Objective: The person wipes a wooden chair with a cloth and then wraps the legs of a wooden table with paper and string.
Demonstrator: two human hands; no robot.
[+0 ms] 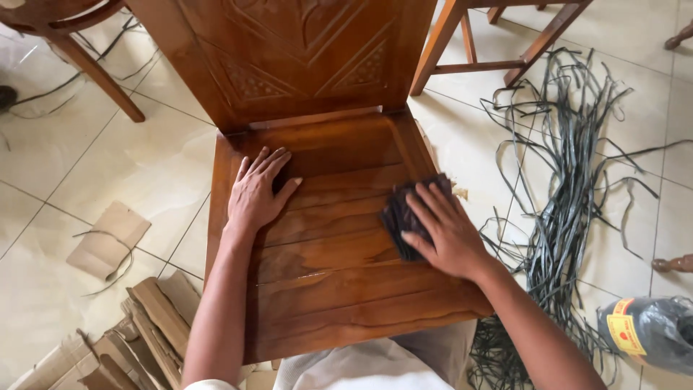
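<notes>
- The tiled floor [94, 162] carries everything here, which leaves room to spread the work out low and close to the person.
- The wooden chair [325, 238] stands in the middle, its seat facing up near the person and its carved back rising at the far side, so the whole seat lies flat under both arms.
- A heap of grey strips [570, 188] sprawls on the floor to the right, apart from the chair and out of the way of the arms.
- Cardboard scraps [137, 325] lie near left, just beside the chair's left edge.
- A wrapped bottle [650, 328] lies on its side at the near right.
- The left hand [256, 191] rests open and flat on the far left of the seat, seemingly to steady the chair.
- The right hand [447, 231] presses down on a dark cloth [399, 217], fingers spread over it, on the right side of the seat; the spread grip keeps the cloth flat against the wood.
</notes>
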